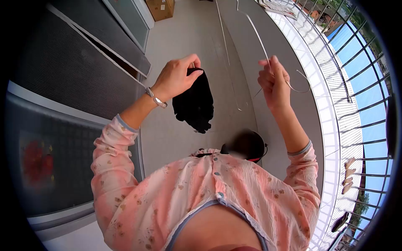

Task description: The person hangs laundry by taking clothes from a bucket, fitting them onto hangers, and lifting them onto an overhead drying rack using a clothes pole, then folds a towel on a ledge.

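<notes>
My left hand (178, 77) is closed, pinching the top edge of a black cloth garment (194, 102) between thumb and fingers. The garment hangs in folds above the floor; its exact kind does not show. On the other side, my right hand (274, 81) is wrapped round a thin pale wire hanger (256, 31). Its curved hook (303, 89) sticks out to the right of the fist, while a long wire side runs up past the top of the view. The two hands are apart, and the garment does not touch my right hand.
A dark bucket (264, 146) stands on the floor (180, 39) close to my body, partly blurred. Grey sliding panels (79, 62) line the left. Along the right runs a low wall (293, 54) with a white perforated ledge (345, 121) and metal bars. A cardboard box (160, 9) sits far ahead.
</notes>
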`<state>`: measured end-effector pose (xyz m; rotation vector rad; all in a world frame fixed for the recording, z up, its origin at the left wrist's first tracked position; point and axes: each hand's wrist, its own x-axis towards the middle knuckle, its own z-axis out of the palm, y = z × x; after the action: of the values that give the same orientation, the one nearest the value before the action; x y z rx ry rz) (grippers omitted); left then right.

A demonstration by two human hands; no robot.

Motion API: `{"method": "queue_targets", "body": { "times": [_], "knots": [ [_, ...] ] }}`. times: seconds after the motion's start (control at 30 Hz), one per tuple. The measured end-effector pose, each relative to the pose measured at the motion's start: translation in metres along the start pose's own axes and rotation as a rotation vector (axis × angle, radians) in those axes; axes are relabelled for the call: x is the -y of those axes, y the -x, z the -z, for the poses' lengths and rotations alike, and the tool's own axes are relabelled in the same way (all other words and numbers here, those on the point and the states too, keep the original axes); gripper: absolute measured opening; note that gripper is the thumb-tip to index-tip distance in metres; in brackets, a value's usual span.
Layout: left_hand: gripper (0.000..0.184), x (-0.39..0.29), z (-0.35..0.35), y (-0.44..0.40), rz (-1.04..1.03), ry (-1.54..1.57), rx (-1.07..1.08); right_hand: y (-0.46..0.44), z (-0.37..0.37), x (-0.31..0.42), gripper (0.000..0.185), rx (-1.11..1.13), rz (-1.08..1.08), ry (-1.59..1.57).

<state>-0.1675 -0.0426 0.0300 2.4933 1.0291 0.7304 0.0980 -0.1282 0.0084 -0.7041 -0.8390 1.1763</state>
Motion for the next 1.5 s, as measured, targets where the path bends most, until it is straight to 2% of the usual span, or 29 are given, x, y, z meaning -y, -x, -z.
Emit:
{"method": "queue_targets", "body": {
  "times": [0.03,0.07,0.13,0.23,0.27,0.33,0.37,0.43,0.47,0.53,0.57,0.63,0.67,0.7,0.8,0.87,0.9,0.97,1.0,1.13,1.27,1.33,1.43,1.5],
  "knots": [
    [0.018,0.000,-0.001,-0.007,-0.034,0.031,-0.021,0.000,-0.014,0.016,0.036,0.040,0.130,-0.056],
    [0.018,-0.005,0.001,-0.012,-0.033,0.033,-0.018,0.000,-0.025,0.027,0.036,0.038,0.127,-0.056],
    [0.017,-0.013,0.006,-0.021,0.022,0.104,0.078,0.000,-0.043,0.037,0.036,0.176,0.306,-0.294],
    [0.018,-0.014,0.001,-0.028,-0.001,0.290,0.076,-0.006,-0.059,0.024,0.037,0.302,0.393,-0.305],
    [0.018,-0.017,0.006,-0.030,-0.002,0.292,0.072,-0.007,-0.061,0.018,0.037,0.289,0.355,-0.239],
    [0.014,-0.030,0.032,-0.031,0.162,0.430,0.147,-0.003,-0.049,-0.013,0.032,0.272,0.279,-0.090],
    [0.014,-0.037,0.049,-0.029,0.179,0.483,0.124,0.000,-0.043,-0.027,0.030,0.252,0.231,0.016],
    [0.015,-0.031,0.081,-0.029,0.141,0.481,0.069,-0.001,-0.022,-0.052,0.031,0.262,0.214,0.414],
    [0.016,-0.026,0.091,-0.026,0.097,0.345,0.070,-0.004,-0.012,-0.053,0.034,0.322,0.177,0.581],
    [0.020,-0.006,0.107,-0.018,0.050,0.024,0.109,-0.015,-0.016,-0.027,0.035,0.379,0.177,0.684],
    [0.028,-0.004,0.110,-0.012,0.193,0.100,0.278,-0.020,-0.022,-0.009,0.036,0.424,0.178,0.790],
    [0.045,0.032,0.094,0.017,0.057,-0.366,0.110,-0.031,-0.039,0.021,0.042,0.474,0.223,0.814],
    [0.052,0.049,0.094,0.011,0.235,-0.428,0.299,-0.034,-0.048,0.039,0.043,0.495,0.152,0.879],
    [0.048,0.051,0.087,0.018,0.195,-0.432,0.261,-0.036,-0.054,0.050,0.043,0.516,0.076,0.946],
    [0.043,0.050,0.077,0.023,0.290,-0.411,0.294,-0.042,-0.061,0.043,0.044,0.630,0.165,1.003],
    [0.035,0.057,0.067,0.034,0.217,-0.353,0.019,-0.039,-0.068,0.042,0.044,0.614,0.152,1.036],
    [0.035,0.059,0.067,0.037,0.229,-0.349,0.010,-0.039,-0.072,0.043,0.044,0.586,0.147,1.067],
    [0.030,0.061,0.072,0.038,0.488,0.140,0.135,-0.047,-0.070,0.048,0.044,0.603,0.132,1.182],
    [0.020,0.073,0.070,0.042,0.466,0.207,0.096,-0.051,-0.069,0.049,0.043,0.604,0.121,1.294],
    [0.019,0.076,0.066,0.045,0.413,0.123,0.136,-0.037,-0.076,0.051,0.040,0.668,0.056,1.483],
    [0.016,0.063,0.052,0.035,0.377,0.225,0.079,-0.048,-0.058,0.038,0.038,0.631,0.138,1.405],
    [0.016,0.044,0.047,0.028,0.347,0.151,0.102,-0.055,-0.069,0.057,0.036,0.568,-0.150,1.424],
    [0.016,0.029,0.044,0.018,0.267,0.092,0.166,-0.056,-0.057,0.051,0.037,0.622,-0.276,1.407],
    [0.014,0.016,0.035,0.011,0.249,0.341,0.243,-0.046,-0.050,0.035,0.038,0.663,-0.309,1.421]
  ]
}}
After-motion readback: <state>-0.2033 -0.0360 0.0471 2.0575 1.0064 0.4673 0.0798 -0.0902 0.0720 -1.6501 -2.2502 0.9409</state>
